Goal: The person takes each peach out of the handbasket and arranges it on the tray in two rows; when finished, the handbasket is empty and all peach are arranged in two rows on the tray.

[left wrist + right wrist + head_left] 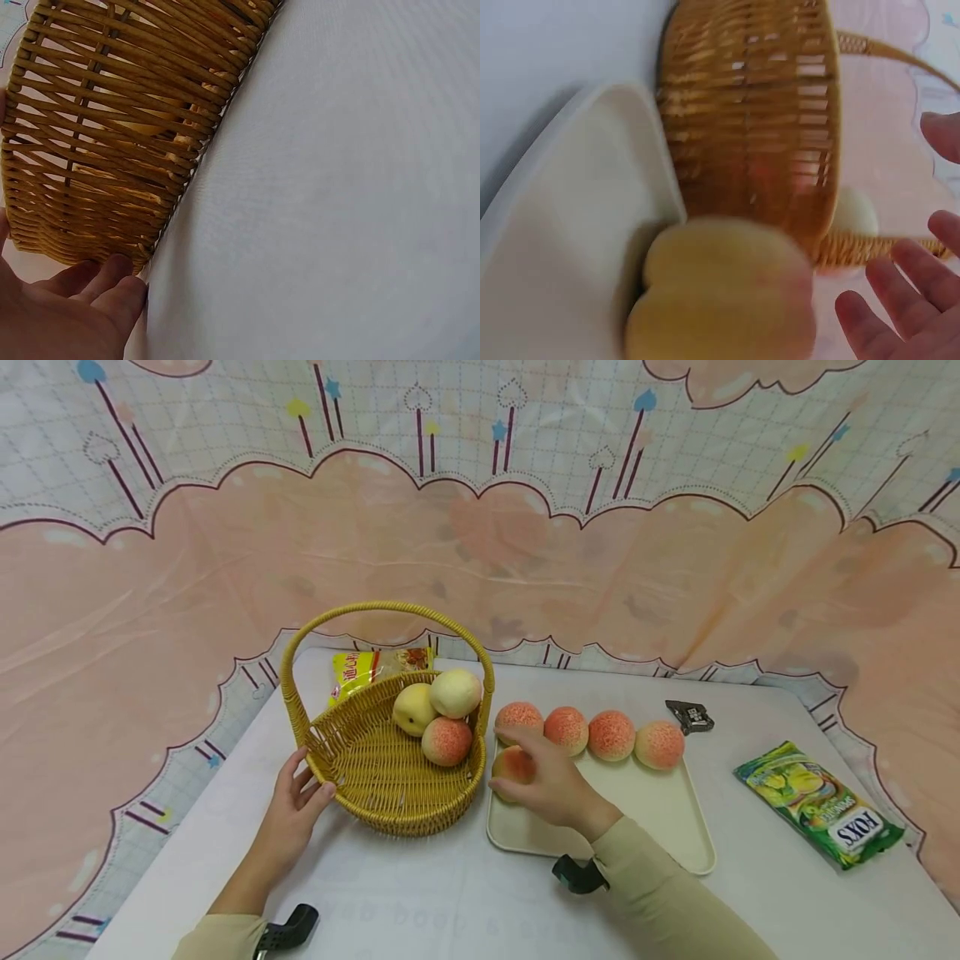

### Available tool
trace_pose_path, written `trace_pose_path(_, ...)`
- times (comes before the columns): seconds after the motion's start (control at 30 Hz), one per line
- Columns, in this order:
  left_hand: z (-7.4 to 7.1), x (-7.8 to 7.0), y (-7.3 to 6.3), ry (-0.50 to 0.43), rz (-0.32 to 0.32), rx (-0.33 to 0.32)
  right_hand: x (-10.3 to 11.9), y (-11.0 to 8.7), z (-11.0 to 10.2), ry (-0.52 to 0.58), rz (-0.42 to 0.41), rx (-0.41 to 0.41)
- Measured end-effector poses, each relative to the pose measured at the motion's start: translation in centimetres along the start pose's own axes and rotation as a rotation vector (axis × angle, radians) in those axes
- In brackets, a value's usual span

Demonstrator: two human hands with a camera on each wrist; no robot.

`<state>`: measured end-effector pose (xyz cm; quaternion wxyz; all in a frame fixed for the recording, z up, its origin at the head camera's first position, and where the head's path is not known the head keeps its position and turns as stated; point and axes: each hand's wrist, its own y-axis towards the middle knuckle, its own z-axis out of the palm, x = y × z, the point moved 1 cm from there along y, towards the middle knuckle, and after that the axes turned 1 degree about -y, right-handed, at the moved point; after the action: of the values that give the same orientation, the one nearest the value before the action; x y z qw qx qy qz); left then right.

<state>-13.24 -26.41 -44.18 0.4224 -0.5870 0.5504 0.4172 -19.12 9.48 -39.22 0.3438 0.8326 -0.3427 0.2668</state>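
My left hand (288,814) holds the near left side of a yellow wicker basket (375,777), its fingertips around the rim and lower wall. Inside the basket sit a yellow fruit (413,710), a pale peach (455,693) and a reddish peach (447,742). Over the left part of a cream tray (600,814), my right hand (555,781) hovers with fingers and thumb spread. Beside that hand is a yellow-red peach (513,774), and the right wrist view shows a gap between its fingers and this peach (720,292). Several reddish peaches (611,735) line the tray's far edge.
Behind the basket lies a yellow snack packet (356,670). A small dark object (690,717) is past the tray's far right corner, and a green FOX'S packet (821,806) lies at the right. A patterned cloth (480,560) hangs behind the white table.
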Motion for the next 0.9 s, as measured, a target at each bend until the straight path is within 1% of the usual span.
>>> trace_pose_path(0.2,-0.1,0.2,-0.1,-0.015,0.001,0.004,1.5,1.5,1.5,-0.037,-0.005,0.092)
trace_pose_path(0.33,-0.1,0.3,-0.1,-0.021,0.007,0.009,2.4,2.7,2.5,-0.041,0.003,0.161)
trace_pose_path(0.53,-0.2,0.3,0.0,-0.025,0.003,0.008,3.0,4.3,4.0,-0.015,0.067,0.237)
trace_pose_path(0.73,-0.1,0.2,-0.1,-0.02,0.009,0.005,3.2,5.3,4.8,-0.049,0.125,0.262)
trace_pose_path(0.9,-0.1,0.0,-0.1,-0.014,0.012,0.003,3.3,5.9,5.1,-0.077,0.16,0.252)
